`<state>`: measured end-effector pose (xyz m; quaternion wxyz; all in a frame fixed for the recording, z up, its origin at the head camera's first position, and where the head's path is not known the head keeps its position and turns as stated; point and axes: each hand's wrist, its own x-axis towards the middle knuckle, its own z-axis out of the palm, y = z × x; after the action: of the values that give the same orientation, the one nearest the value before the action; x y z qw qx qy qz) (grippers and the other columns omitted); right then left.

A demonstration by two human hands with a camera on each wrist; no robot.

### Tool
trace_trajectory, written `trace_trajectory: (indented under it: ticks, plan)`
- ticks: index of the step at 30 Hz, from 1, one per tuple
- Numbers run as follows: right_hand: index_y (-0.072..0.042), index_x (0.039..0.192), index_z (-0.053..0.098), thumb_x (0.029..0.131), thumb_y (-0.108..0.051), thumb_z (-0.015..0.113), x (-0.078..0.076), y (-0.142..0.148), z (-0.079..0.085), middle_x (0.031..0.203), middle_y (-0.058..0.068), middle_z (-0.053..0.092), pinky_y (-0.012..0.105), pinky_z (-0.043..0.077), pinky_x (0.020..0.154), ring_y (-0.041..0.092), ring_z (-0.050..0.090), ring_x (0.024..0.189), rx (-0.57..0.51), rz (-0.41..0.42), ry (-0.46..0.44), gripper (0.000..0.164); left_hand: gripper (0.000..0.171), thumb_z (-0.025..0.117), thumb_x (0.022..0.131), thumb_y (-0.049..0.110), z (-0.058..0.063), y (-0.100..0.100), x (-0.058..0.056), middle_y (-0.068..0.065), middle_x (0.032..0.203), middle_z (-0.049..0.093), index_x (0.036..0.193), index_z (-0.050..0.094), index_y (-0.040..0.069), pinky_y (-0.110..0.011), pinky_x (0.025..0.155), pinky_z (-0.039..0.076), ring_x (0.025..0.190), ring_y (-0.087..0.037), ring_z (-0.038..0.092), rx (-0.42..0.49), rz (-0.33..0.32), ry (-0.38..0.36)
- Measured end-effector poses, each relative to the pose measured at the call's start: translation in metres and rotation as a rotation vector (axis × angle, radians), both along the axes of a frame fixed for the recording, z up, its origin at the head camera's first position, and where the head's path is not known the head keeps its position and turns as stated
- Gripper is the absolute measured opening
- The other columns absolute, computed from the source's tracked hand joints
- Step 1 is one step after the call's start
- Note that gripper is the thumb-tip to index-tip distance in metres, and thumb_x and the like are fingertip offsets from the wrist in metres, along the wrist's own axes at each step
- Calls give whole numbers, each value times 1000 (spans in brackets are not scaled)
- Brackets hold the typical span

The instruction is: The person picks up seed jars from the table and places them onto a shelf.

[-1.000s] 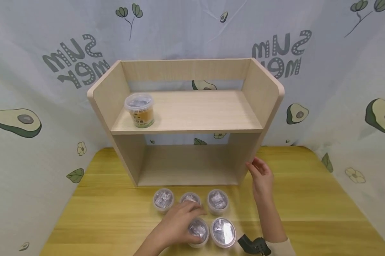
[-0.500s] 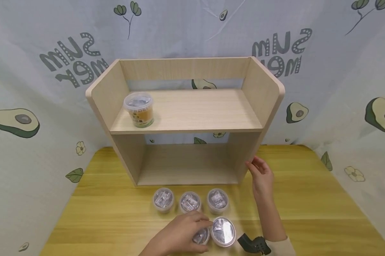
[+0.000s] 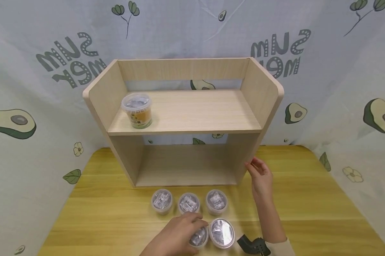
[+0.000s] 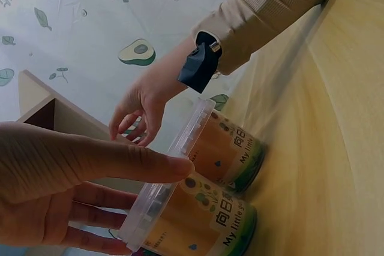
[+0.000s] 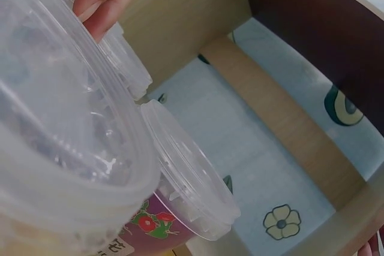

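Observation:
My left hand (image 3: 179, 233) reaches round a lidded plastic tub (image 3: 199, 237) in the front row. The left wrist view has its thumb across the near side of this tub (image 4: 198, 223), with its fingers behind the lid. A second front tub (image 3: 222, 233) stands close on the right. At the lower right edge of the wooden shelf (image 3: 189, 110), my right hand (image 3: 262, 179) holds the side panel between thumb and fingers. Three more tubs line up before the shelf: left (image 3: 161, 201), middle (image 3: 189, 202) and right (image 3: 216, 202).
One orange-labelled tub (image 3: 137, 110) stands at the left of the upper shelf board. The lower compartment (image 3: 187, 163) opens toward the tubs. Printed cloth (image 3: 333, 106) hangs behind the yellow wooden table (image 3: 307, 213). A dark strap (image 3: 254, 245) is on the right wrist.
My left hand has drawn back from the middle tub in the row behind and settled round the front left tub. The right hand keeps its place at the shelf edge.

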<state>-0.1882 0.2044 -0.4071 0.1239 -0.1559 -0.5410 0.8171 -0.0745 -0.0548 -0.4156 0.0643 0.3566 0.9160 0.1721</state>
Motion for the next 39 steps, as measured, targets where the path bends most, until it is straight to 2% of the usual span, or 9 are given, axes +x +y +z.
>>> trace_trajectory:
  ticks: [4,11,17,27,39]
  plan:
    - [-11,98,58,83,-1,65,1,0,-1,104,-2,56,13,45,86,11,53,102,0,0,-10,19,64,81,61,30,-2,1,1,-1,126,55,121,59,21,-34,92,46,114,-16,51,-14,4,5]
    - [-10,99,57,83,-2,65,0,0,-2,105,-1,55,13,45,86,11,52,103,16,7,-14,20,61,82,60,29,-5,2,2,2,118,57,117,61,20,-30,86,48,108,-14,53,-17,-8,88]
    - [-13,95,59,83,-2,66,0,-1,-1,102,-4,57,12,45,85,10,53,101,5,3,6,18,59,82,59,27,-5,5,3,2,114,58,114,62,20,-27,83,49,104,-13,55,-46,-4,128]
    - [-14,91,61,82,1,65,-1,2,-1,98,-4,58,13,46,83,9,56,94,-26,-1,17,18,57,81,61,23,-4,9,5,1,115,59,114,60,19,-26,81,50,105,-15,56,-59,-3,131]
    - [-12,93,61,83,2,63,0,0,1,99,-3,57,14,46,84,11,55,96,-34,18,35,18,55,80,61,21,-3,7,4,1,115,59,113,60,19,-27,82,50,106,-15,56,-46,3,122]
